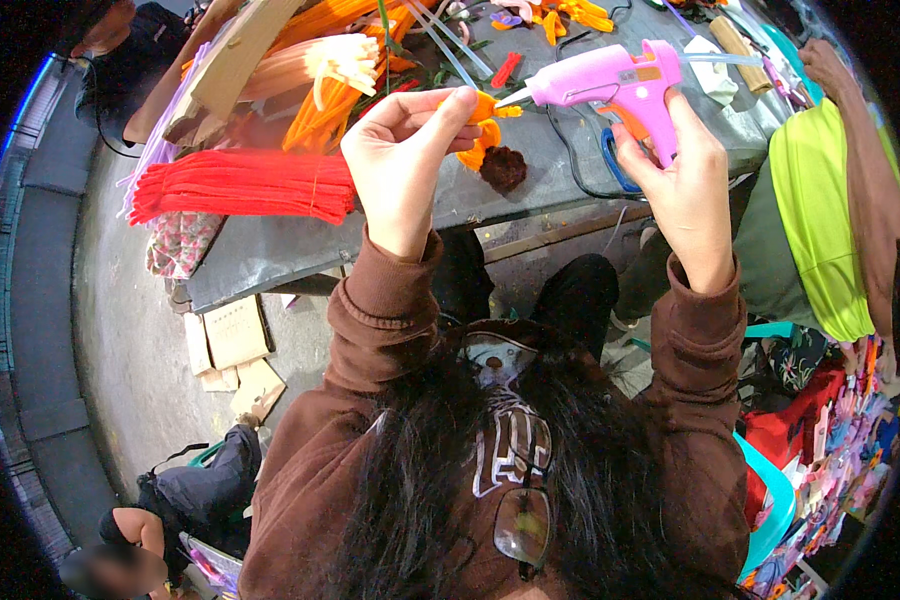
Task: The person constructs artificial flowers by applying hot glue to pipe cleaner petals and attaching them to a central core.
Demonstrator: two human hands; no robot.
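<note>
My left hand pinches a small orange fuzzy piece, apparently bent pipe cleaner, between thumb and fingers above the table. Gripped in my right hand is a pink hot glue gun with an orange trigger and a clear glue stick out of its back. Its pointed nozzle faces left, at the orange piece; whether they touch I cannot tell. Just below lie a dark brown fuzzy disc and orange fuzzy loops, partly behind my fingers. A blue looped handle shows behind my right hand.
A red bundle of pipe cleaners lies by my left wrist on the grey table. Orange and peach bundles and a wooden board are beyond it. A black cord crosses the tabletop. People sit at both sides.
</note>
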